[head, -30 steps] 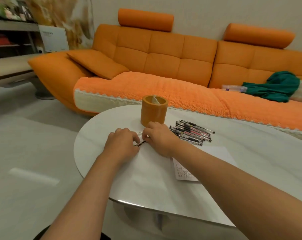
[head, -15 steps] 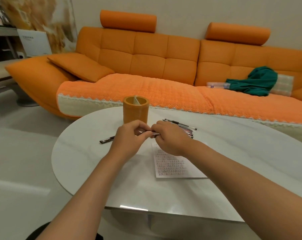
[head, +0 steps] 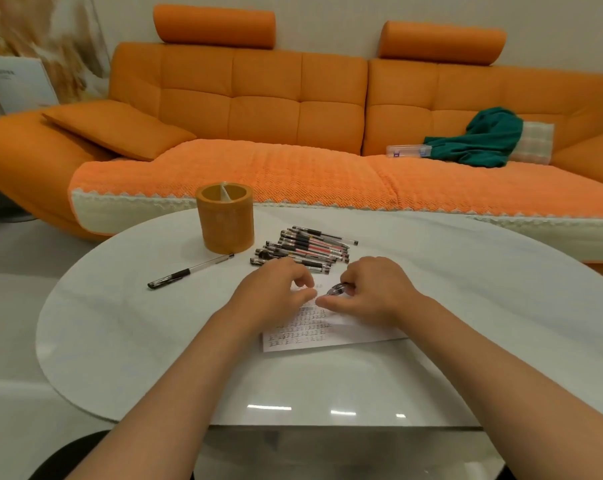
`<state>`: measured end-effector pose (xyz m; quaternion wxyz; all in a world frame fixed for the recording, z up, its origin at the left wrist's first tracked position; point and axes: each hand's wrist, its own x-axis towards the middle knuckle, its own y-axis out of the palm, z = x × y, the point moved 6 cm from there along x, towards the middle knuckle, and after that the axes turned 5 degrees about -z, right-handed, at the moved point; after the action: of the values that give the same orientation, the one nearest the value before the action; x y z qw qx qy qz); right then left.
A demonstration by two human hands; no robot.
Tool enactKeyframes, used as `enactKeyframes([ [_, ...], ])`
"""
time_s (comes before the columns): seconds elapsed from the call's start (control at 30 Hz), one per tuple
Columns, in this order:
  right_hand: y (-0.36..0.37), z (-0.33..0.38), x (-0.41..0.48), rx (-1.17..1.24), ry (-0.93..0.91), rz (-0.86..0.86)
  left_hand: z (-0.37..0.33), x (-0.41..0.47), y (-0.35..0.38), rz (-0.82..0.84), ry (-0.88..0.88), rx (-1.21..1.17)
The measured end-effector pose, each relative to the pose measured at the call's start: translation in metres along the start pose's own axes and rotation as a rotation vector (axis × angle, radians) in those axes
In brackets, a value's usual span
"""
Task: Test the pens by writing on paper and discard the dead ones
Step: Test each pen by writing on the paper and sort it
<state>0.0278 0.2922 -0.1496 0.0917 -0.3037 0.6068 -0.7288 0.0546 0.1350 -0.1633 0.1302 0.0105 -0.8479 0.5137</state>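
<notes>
My right hand [head: 374, 289] is shut on a pen [head: 338, 289] with a clear barrel, its dark end pointing left over the sheet of paper [head: 362, 332]. The paper lies on the white table and carries rows of small handwritten marks. Just to the left, my left hand [head: 277, 292] rests on the paper with its fingertips pinched together; what they hold is hidden. Several more pens [head: 307, 249] lie in a bundle just beyond both hands. One black-capped pen [head: 189, 271] lies alone to the left.
An orange cylindrical pen holder [head: 225, 218] stands behind the single pen. The oval white table [head: 120, 323] ends close in front of me. Behind it runs an orange sofa [head: 258, 98] with a green cloth [head: 480, 140] and a clear case [head: 407, 151].
Both hands were joined on one pen near the holder; now they have parted and come down over the paper. The pen stays in my right hand. The view has shifted left.
</notes>
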Motion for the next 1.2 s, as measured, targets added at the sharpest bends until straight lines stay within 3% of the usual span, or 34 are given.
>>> enactKeyframes([
  [0.27, 0.001, 0.011, -0.003, 0.038, -0.126, -0.075, -0.002, 0.003, 0.016, 0.099, 0.038, 0.091],
  [0.5, -0.017, 0.01, -0.006, 0.192, -0.204, -0.354, 0.003, 0.003, 0.018, 0.255, -0.03, 0.063],
  [0.57, -0.021, 0.008, -0.01, 0.304, -0.182, -0.432, 0.004, 0.002, 0.018, 0.265, -0.039, 0.063],
  [0.67, -0.022, 0.007, -0.016, 0.525, -0.121, -0.403, 0.004, 0.0, 0.018, 0.265, -0.044, 0.066],
  [0.83, -0.022, 0.001, -0.025, 0.636, -0.045, -0.434, 0.003, 0.0, 0.017, 0.271, -0.053, 0.063],
  [0.93, -0.014, -0.005, -0.028, 1.006, 0.171, -0.318, 0.006, -0.002, 0.017, 0.305, -0.058, 0.051],
  [1.03, 0.0, 0.004, -0.035, 1.322, 0.384, -0.056, 0.006, -0.004, 0.016, 0.313, -0.046, 0.045],
  [1.2, 0.01, 0.009, -0.044, 1.173, 0.331, 0.128, 0.004, -0.004, 0.015, 0.316, -0.046, 0.053],
])
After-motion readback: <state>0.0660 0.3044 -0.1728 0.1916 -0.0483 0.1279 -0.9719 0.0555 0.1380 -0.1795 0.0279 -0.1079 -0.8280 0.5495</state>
